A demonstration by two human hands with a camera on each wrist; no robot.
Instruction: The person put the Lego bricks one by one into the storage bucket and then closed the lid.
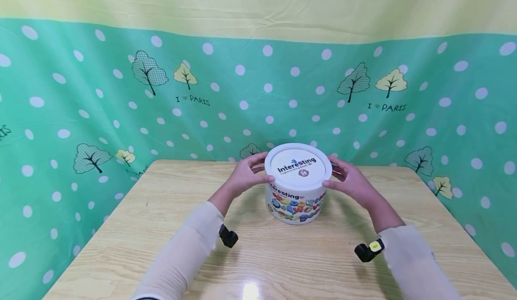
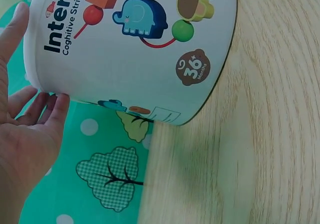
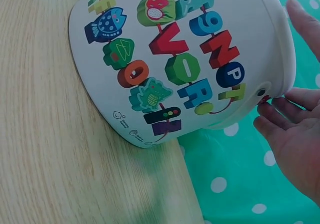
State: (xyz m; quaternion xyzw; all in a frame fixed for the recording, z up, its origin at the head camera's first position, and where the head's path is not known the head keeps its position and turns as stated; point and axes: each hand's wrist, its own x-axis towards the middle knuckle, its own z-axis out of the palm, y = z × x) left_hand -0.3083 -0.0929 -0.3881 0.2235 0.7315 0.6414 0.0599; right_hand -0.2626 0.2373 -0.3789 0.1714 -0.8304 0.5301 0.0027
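A round white tub (image 1: 295, 208) printed with colourful letter beads stands upright on the table, near its far edge. Its white lid (image 1: 299, 167), marked "Interesting", sits on top. From the left, my left hand (image 1: 251, 173) holds the lid's rim, thumb at the front and fingers farther back. My right hand (image 1: 350, 184) holds the rim likewise from the right. In the left wrist view, the left fingertips (image 2: 61, 101) touch the tub's side just under the rim. The right wrist view shows the right fingertips (image 3: 264, 121) at the lid's lower edge. The tub's contents are hidden.
The light wooden table (image 1: 169, 237) extends around the tub. Behind it and at both sides hangs a green and yellow curtain (image 1: 226, 89) with white dots and trees, close to the table's far edge. Small black cameras (image 1: 228, 236) are strapped at both wrists.
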